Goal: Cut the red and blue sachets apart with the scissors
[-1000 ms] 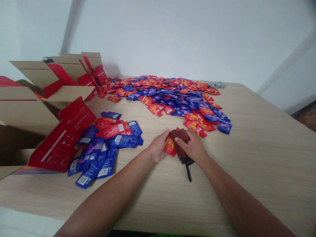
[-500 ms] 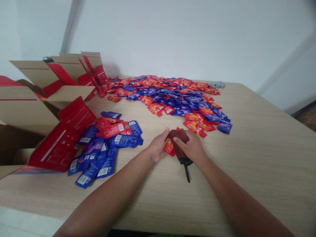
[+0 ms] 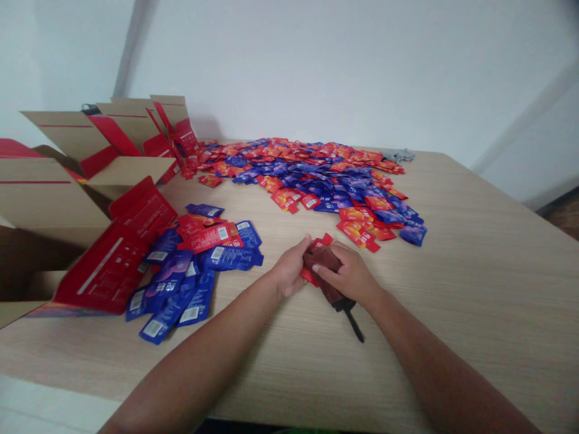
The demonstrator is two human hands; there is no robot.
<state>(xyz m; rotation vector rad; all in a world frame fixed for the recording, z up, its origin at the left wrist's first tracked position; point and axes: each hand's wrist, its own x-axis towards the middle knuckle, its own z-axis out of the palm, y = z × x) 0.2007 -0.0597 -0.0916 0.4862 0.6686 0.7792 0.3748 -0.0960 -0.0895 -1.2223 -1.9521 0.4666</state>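
Observation:
Near the table's middle, my left hand (image 3: pixel 289 268) is closed on the left edge of a red sachet (image 3: pixel 322 243) with orange print. My right hand (image 3: pixel 350 274) is wrapped round a dark brown cloth pouch (image 3: pixel 326 265) that has a black end and a dangling black strap (image 3: pixel 355 325). The brown pouch lies across the sachet and covers most of it; its upper end is by my left fingers. Just beyond my hands lie loose red sachets (image 3: pixel 357 232), part of the big pile.
A long heap of red and blue sachets (image 3: pixel 312 169) spreads along the wall. A smaller pile of sachets (image 3: pixel 194 265) lies left of my left forearm. Open cardboard boxes (image 3: pixel 90 283) with red flaps line the left side. A grey cloth (image 3: pixel 400 155) lies at the back right.
My right hand has tilted the brown pouch, its upper end shifting left and down over the sachet and its strap swinging right. My left hand stays almost still.

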